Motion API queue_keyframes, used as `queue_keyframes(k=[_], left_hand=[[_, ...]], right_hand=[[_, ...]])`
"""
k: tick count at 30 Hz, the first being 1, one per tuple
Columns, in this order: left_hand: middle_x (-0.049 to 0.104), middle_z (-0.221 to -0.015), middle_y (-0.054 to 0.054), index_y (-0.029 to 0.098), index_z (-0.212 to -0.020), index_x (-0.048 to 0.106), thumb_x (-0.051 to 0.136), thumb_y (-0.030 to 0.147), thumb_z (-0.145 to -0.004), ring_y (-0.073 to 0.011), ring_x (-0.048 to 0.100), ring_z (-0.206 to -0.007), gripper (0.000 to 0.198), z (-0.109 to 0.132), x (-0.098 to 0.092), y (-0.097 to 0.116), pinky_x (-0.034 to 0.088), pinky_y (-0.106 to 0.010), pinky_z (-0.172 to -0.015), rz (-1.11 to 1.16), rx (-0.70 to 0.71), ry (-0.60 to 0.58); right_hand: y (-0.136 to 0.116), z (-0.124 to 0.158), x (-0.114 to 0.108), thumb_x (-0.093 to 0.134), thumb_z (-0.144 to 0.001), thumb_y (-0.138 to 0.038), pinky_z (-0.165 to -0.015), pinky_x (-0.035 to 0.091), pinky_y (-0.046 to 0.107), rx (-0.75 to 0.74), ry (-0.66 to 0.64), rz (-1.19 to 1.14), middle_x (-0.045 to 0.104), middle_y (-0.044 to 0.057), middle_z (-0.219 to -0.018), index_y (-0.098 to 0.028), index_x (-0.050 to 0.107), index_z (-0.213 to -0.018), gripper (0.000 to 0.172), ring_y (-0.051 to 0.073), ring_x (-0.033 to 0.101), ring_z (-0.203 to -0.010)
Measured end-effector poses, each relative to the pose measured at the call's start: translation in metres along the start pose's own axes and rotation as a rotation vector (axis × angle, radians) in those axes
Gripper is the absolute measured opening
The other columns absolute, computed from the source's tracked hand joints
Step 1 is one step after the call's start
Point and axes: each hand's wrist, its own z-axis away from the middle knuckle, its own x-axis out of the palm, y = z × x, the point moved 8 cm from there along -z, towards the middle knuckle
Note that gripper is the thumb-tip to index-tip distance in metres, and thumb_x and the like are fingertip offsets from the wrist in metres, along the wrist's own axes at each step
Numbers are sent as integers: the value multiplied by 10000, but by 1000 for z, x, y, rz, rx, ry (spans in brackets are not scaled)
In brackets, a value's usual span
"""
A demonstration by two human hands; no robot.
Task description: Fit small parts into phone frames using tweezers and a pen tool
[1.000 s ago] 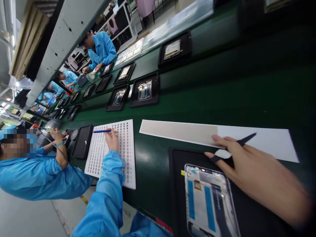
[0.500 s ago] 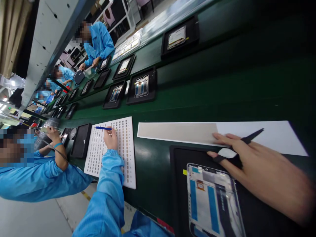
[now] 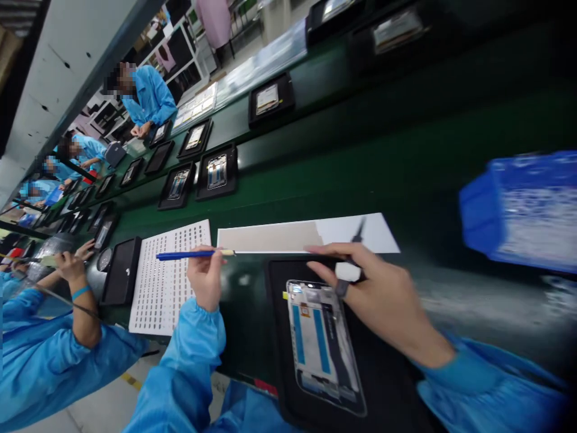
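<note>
My left hand pinches a blue pen-like stick with a pale tip, level over the right edge of a white sheet dotted with rows of small pieces. The tip reaches the near left edge of a long white and beige strip. My right hand holds a black pointed tool with a white part; its kind is unclear. Thumb and index finger are apart near the strip's front edge. Just below lies an opened phone in a black tray.
A blue bin with a whitish label stands at the right. Several black trays with phones, one of them a tray at mid-bench, line the green bench. At the left a co-worker's hand works close by; other people sit farther back.
The view has swung right, bringing the blue bin in. My left hand has carried the blue stick from over the dotted sheet to the strip's left end. The right hand still holds the black tool.
</note>
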Motion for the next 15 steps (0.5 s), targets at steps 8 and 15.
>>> queue_keyframes(k=[8,15], left_hand=[[684,-825,-25,187,-906,606,686,182,-852,-155,705,-802,97,58,64,67,583,-281,-748,92,337,-347],[694,-851,-25,192,-927,614,705,123,-821,-146,699,-789,155,63,72,80,586,-266,-726,36,506,-334]], right_hand=[[-18,12,16,671,-792,-507,-646,570,317,289,-92,-548,696,33,-784,-224,534,-905,335,193,684,-717],[-13,18,11,687,-762,-411,-624,539,299,373,-10,-598,663,33,-765,-205,542,-915,294,176,633,-679]])
